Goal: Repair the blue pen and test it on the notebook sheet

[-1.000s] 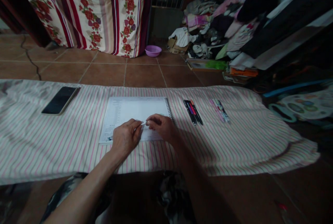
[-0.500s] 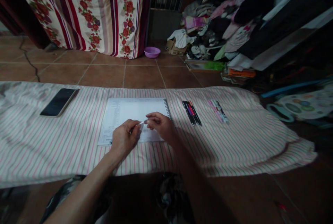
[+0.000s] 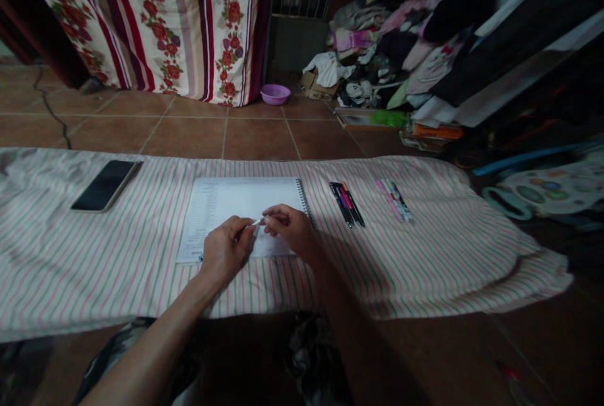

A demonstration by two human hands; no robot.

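Both my hands meet over the lower part of a spiral notebook (image 3: 245,195), which lies with a mostly white page up. A slim white pen (image 3: 257,222) runs between them. My left hand (image 3: 227,247) is closed round one end of it, and its fingers hide that part. My right hand (image 3: 293,231) pinches the other end with thumb and fingertips. To the right of the notebook lie several dark pens (image 3: 346,204) side by side. Further right is a small group of pastel pens (image 3: 395,201).
A striped cloth (image 3: 448,255) covers the low surface under everything. On its left lies a phone (image 3: 104,186). Beyond, on the tiled floor, stand a purple basin (image 3: 275,94) and a heap of clothes (image 3: 377,47), with a floral curtain (image 3: 189,28) at the back.
Very little differs. My right fingertips have shifted slightly left along the pen, closer to my left hand, which stays in place.
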